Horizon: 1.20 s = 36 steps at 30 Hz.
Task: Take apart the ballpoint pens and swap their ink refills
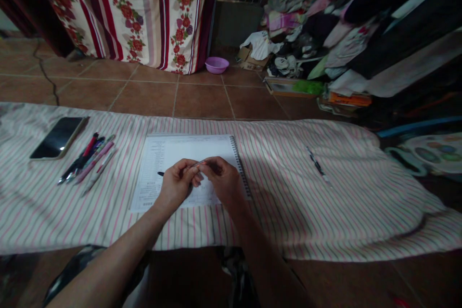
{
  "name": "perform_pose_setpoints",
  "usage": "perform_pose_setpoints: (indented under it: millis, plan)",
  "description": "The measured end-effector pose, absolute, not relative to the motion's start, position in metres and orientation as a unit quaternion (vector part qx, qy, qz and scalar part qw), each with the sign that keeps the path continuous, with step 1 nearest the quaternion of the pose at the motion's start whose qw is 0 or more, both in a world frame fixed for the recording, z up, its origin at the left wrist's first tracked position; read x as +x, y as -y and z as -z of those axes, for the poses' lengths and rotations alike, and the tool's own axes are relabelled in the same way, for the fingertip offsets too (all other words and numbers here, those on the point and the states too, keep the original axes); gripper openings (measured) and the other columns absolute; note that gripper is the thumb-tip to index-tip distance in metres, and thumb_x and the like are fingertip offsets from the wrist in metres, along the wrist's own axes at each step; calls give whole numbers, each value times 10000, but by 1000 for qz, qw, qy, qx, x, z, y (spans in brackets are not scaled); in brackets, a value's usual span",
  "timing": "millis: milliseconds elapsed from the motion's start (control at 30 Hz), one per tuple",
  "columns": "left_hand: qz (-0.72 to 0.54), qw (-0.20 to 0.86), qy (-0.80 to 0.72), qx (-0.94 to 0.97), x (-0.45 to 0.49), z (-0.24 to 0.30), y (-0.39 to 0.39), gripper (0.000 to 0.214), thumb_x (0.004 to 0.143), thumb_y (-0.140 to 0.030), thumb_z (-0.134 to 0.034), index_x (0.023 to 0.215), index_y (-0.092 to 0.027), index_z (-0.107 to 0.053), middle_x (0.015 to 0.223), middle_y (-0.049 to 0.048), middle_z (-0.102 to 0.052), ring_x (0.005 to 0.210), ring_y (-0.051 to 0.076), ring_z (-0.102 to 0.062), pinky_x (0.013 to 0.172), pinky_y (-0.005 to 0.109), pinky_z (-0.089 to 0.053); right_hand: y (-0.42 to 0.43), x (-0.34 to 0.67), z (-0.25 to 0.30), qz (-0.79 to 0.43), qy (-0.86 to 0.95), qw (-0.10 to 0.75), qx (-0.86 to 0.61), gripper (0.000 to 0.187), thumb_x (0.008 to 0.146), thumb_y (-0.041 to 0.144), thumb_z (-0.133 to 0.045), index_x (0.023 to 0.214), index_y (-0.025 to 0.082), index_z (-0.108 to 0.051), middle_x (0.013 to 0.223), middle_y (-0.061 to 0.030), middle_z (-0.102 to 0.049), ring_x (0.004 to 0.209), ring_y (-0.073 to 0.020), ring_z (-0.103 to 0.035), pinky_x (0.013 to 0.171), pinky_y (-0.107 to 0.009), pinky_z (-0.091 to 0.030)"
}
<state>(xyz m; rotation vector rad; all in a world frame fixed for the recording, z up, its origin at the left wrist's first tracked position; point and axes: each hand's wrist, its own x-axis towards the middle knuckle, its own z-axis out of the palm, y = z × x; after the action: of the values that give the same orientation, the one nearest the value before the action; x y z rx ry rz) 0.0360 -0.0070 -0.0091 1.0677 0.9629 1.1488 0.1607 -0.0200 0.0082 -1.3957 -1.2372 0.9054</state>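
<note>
Both hands meet over a spiral notebook [187,147] with printed sheets at its left side. A slim pen [160,173] lies through my left hand [176,182], its dark end sticking out to the left. My left hand is closed around it. The fingertips of my right hand [225,180] pinch the pen's other end, where a little clear and orange shows. Fingers hide the middle of the pen. Apart from the hands, a black and white pen [317,164] lies on the striped cloth to the right.
Several pens [94,156] lie bunched on the striped cloth [281,231] at left, beside a phone [59,138]. Beyond the cloth's far edge are a tiled floor, a purple basin [217,65], a floral curtain [144,14] and piled clothes [310,29].
</note>
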Motion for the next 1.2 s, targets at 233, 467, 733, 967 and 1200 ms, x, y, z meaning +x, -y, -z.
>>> perform_pose_setpoints:
  millis: [233, 467, 733, 967, 1200]
  plan:
    - [-478, 649, -401, 434, 35, 8, 7, 235, 687, -300, -669, 819, -116, -605, 482, -8, -612, 391, 91, -507, 437, 214, -394, 23, 158, -11, -302, 545, 494, -606, 105, 744, 278, -587, 734, 177, -612, 707, -23, -650, 650, -149, -602, 639, -260, -456]
    - [-450, 675, -395, 431, 32, -3, 6, 288, 656, -342, -692, 789, -101, -606, 454, -5, -598, 359, 78, -479, 406, 201, -375, 25, 154, -13, -278, 551, 505, -604, 83, 750, 259, -583, 729, 184, -610, 719, -23, -654, 662, -151, -610, 643, -261, -463]
    - [-480, 644, -403, 439, 34, -1, 7, 246, 673, -304, -692, 805, -108, -624, 489, -3, -615, 413, 96, -527, 479, 233, -438, 22, 156, -10, -308, 539, 516, -590, 108, 758, 287, -572, 748, 181, -593, 708, -18, -641, 643, -142, -600, 634, -255, -466]
    - [-504, 646, -389, 422, 37, 1, 6, 330, 647, -261, -727, 922, -126, -605, 577, -10, -637, 476, 102, -563, 511, 247, -477, 19, 160, -7, -403, 441, 554, -580, 174, 722, 342, -603, 759, 172, -610, 682, -3, -622, 611, -131, -570, 589, -248, -450]
    - [-539, 626, -366, 429, 40, 7, 7, 311, 635, -226, -737, 886, -157, -567, 678, -22, -623, 515, 93, -590, 483, 217, -481, 19, 159, -8, -424, 381, 559, -602, 220, 696, 384, -630, 700, 165, -609, 529, 41, -525, 480, -94, -469, 484, -224, -376]
